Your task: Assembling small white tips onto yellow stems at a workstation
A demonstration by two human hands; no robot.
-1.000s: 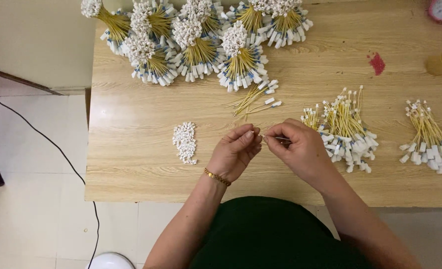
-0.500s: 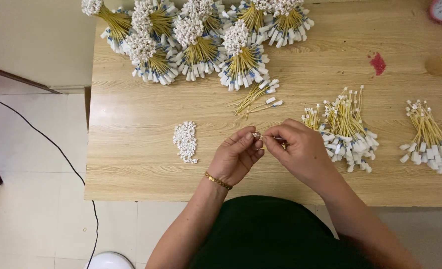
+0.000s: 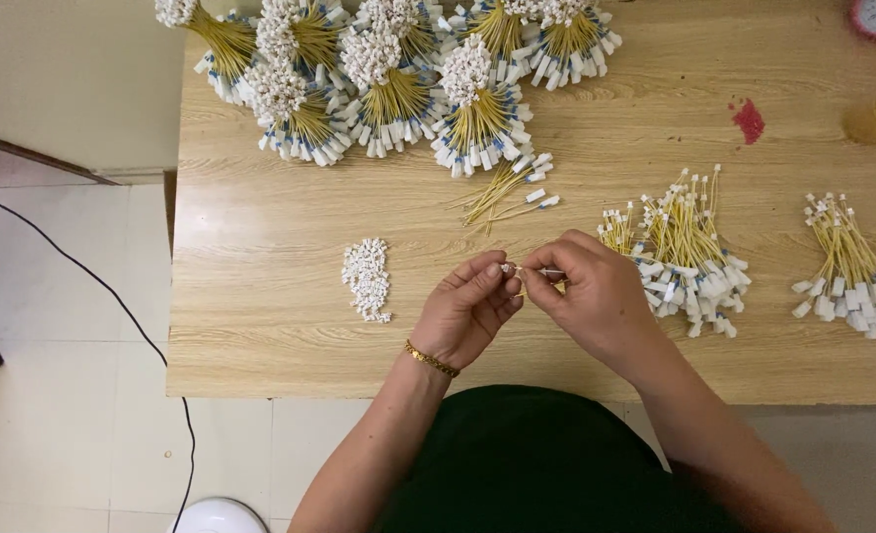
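We've got both hands meeting over the wooden surface (image 3: 260, 326), close to its near edge. Our left hand (image 3: 469, 314) is pinched shut on a tiny white connector (image 3: 506, 267), thumb and forefinger tips pressed together. Our right hand (image 3: 596, 296) is closed on a thin yellow wire (image 3: 541, 272) that runs straight into that connector, so the two hands are almost touching.

Taking the connector as the landmark: left of it sits a small heap of loose white connectors (image 3: 368, 279). Just right of it, partly behind the right hand, lies a loose pile of yellow wires (image 3: 685, 247) with white ends. Further right is a second pile (image 3: 847, 266). Above it, a few stray wires (image 3: 507, 190), and beyond those a row of tied bundles (image 3: 398, 79) along the far edge.
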